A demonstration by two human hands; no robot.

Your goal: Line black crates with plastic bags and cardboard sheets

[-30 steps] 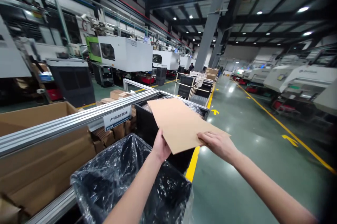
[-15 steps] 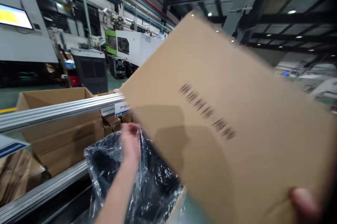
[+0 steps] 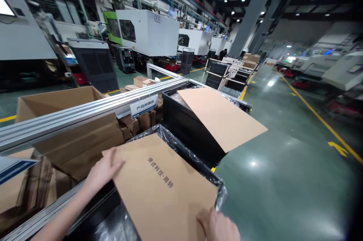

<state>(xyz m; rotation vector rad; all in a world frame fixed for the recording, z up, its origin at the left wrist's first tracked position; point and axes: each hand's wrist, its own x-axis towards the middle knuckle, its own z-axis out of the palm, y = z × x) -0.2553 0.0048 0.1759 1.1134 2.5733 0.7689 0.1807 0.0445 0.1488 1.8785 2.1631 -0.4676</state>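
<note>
A printed cardboard sheet [image 3: 161, 188] lay flat over the top of a black bin lined with a clear plastic bag [image 3: 195, 159]. The left hand [image 3: 103, 171] held the sheet at its far left corner, with the fingers spread on the upper face. The right hand [image 3: 219, 226] gripped the near right edge, thumb on top. Just behind stood a second black bin [image 3: 190, 129], and another cardboard sheet [image 3: 222, 118] leaned over its rim. To the left ran an aluminium rail [image 3: 85, 110] with a small label [image 3: 143, 107], and an open carton [image 3: 56, 99] stood behind it.
</note>
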